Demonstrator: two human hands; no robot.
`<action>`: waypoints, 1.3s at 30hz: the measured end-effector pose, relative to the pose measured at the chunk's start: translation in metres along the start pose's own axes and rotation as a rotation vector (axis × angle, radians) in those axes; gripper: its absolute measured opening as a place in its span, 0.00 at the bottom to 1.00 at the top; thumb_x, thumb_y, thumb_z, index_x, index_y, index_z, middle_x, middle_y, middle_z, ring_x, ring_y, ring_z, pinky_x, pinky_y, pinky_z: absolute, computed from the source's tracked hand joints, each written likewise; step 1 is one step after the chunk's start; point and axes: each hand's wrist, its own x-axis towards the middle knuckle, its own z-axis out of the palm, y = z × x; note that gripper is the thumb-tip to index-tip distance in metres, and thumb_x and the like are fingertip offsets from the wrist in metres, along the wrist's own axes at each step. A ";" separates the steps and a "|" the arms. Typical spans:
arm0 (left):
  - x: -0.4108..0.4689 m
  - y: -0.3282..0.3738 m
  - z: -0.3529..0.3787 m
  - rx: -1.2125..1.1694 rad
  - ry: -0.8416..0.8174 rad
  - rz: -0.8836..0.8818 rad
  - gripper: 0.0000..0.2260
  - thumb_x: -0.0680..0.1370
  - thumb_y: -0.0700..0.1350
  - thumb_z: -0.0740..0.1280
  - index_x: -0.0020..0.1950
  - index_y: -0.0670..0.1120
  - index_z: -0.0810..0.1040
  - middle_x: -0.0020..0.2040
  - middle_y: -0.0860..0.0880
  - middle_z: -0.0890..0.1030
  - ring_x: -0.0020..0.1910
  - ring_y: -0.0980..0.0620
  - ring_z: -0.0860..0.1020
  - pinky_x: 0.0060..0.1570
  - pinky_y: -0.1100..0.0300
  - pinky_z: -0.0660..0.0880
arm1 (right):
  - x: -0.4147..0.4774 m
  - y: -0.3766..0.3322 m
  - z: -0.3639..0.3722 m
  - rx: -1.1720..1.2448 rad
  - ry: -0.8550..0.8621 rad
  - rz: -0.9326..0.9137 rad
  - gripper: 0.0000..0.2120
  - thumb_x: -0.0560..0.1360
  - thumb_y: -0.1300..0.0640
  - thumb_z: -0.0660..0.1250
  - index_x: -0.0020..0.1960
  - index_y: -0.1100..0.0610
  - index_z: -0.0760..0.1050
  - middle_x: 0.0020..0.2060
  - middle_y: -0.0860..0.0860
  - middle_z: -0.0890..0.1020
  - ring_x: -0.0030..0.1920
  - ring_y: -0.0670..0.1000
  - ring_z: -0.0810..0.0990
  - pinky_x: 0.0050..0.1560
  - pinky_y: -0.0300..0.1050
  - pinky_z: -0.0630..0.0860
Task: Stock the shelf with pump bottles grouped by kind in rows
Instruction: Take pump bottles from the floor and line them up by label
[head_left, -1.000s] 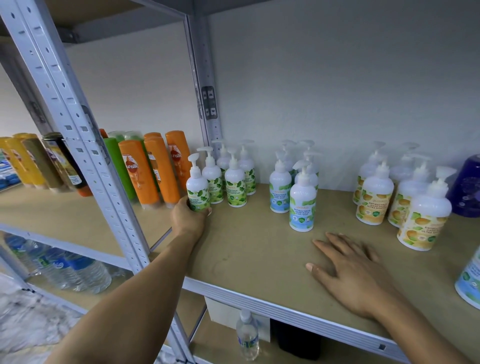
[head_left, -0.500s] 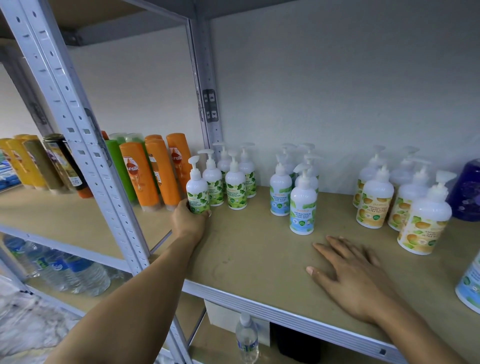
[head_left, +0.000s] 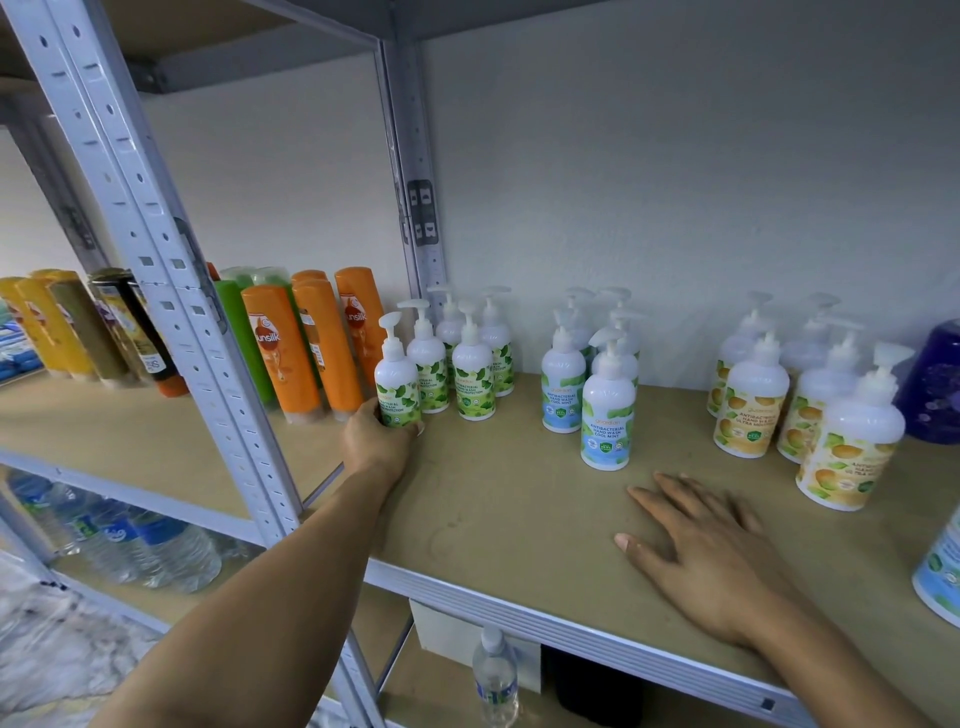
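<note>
My left hand (head_left: 376, 441) grips the base of a white pump bottle with a green leaf label (head_left: 396, 384), which stands upright at the front of a row of several like bottles (head_left: 470, 371) on the shelf board (head_left: 519, 499). To the right stands a group of blue-label cool mint pump bottles (head_left: 607, 413). Farther right are orange-label pump bottles (head_left: 849, 441). My right hand (head_left: 701, 551) rests flat on the board, fingers spread, holding nothing. At the right edge part of another blue-label bottle (head_left: 943, 571) shows.
A grey perforated upright (head_left: 171, 291) crosses the front left. Behind it stand orange shampoo bottles (head_left: 280, 353) and yellow and dark ones (head_left: 78, 327). A purple container (head_left: 935, 384) sits at the far right. Water bottles (head_left: 145, 545) lie on the lower shelf.
Both hands stay where they were. The view has shifted slightly; the green-label bottle remains in my left hand's grip at the row's front.
</note>
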 end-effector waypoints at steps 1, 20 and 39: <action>0.000 0.000 0.000 0.005 -0.002 -0.006 0.25 0.68 0.47 0.79 0.64 0.48 0.79 0.56 0.50 0.83 0.53 0.48 0.80 0.56 0.51 0.78 | -0.001 0.000 -0.001 0.003 0.000 -0.001 0.42 0.69 0.23 0.36 0.80 0.38 0.50 0.81 0.42 0.48 0.80 0.45 0.44 0.79 0.55 0.43; -0.111 0.019 -0.021 0.780 -0.334 0.221 0.29 0.79 0.65 0.53 0.74 0.50 0.67 0.77 0.48 0.65 0.76 0.46 0.61 0.72 0.44 0.57 | -0.033 0.011 -0.011 0.127 0.016 0.012 0.31 0.79 0.33 0.55 0.79 0.44 0.60 0.80 0.47 0.57 0.80 0.48 0.53 0.79 0.48 0.49; -0.228 0.081 0.033 0.654 -0.712 0.500 0.27 0.79 0.69 0.54 0.76 0.61 0.64 0.80 0.58 0.58 0.80 0.44 0.52 0.75 0.36 0.47 | -0.142 0.126 -0.050 0.708 0.588 0.553 0.11 0.71 0.58 0.76 0.49 0.52 0.77 0.41 0.45 0.82 0.43 0.47 0.81 0.51 0.46 0.77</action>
